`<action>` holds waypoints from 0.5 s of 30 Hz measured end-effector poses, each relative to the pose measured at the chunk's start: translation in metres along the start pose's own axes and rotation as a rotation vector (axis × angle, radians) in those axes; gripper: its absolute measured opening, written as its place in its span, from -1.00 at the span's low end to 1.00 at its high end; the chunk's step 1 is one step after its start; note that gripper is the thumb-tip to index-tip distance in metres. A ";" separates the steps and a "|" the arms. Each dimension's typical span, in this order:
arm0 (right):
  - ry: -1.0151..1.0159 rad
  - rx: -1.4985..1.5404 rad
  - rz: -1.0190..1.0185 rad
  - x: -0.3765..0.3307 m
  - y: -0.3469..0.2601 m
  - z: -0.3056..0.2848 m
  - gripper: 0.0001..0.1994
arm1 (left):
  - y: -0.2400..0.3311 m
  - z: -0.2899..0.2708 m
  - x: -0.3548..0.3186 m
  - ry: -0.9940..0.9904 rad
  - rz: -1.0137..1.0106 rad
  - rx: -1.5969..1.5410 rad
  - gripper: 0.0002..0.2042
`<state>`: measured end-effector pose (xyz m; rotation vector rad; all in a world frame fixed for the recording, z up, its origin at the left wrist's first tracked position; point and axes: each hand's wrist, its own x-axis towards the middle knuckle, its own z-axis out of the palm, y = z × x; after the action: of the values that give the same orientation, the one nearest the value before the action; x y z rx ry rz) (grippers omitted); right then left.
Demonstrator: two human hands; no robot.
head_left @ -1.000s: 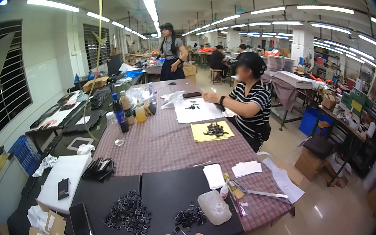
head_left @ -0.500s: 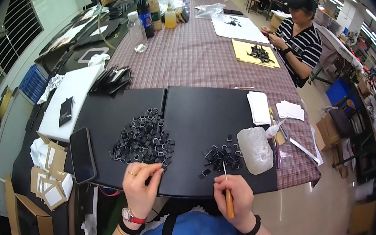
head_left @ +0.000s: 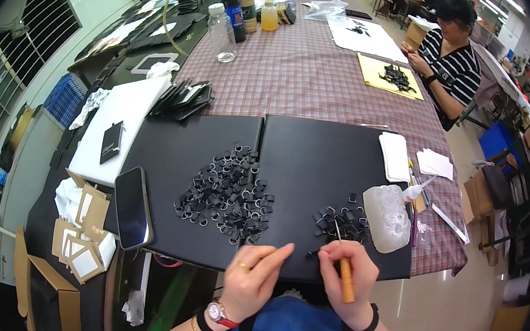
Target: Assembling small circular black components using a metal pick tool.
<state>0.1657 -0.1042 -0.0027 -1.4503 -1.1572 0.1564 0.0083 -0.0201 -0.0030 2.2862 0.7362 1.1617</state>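
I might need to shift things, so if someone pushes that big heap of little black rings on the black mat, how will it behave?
The big heap of small black rings would probably scatter rather than slide as one: the pieces lie loose, some already stray. Each looks light, so it should move easily. On the smooth black mat they would likely skid; some might roll.

A dark, unlit phone screen is seen lying flat at the left edge of the black mat, its long side running away from the person. Small square cardboard packages with white panels are piled just left of it, by the table's near corner. A clear plastic bag lies at the mat's right edge. Bottles with coloured labels are stood at the table's far end; label detail cannot be made out.
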 end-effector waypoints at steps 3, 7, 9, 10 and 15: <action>-0.025 0.196 0.169 -0.006 -0.006 -0.008 -0.79 | 0.013 0.005 0.010 -0.146 -0.174 -0.320 -0.71; 0.036 0.647 0.387 -0.008 -0.015 -0.013 -0.79 | 0.004 0.010 0.012 -0.440 -0.352 -0.797 -0.69; 0.044 0.754 0.385 -0.006 -0.017 -0.015 -0.79 | 0.007 0.012 0.012 -0.451 -0.429 -1.012 -0.70; 0.059 0.747 0.384 -0.007 -0.018 -0.016 -0.79 | 0.007 0.013 0.011 -0.466 -0.425 -1.018 -0.70; 0.047 0.642 0.326 -0.018 -0.012 -0.022 -0.78 | 0.009 0.021 0.006 -0.416 -0.509 -1.113 -0.71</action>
<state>0.1657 -0.1344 0.0042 -1.0425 -0.7232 0.6556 0.0309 -0.0263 -0.0044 1.2179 0.3179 0.5630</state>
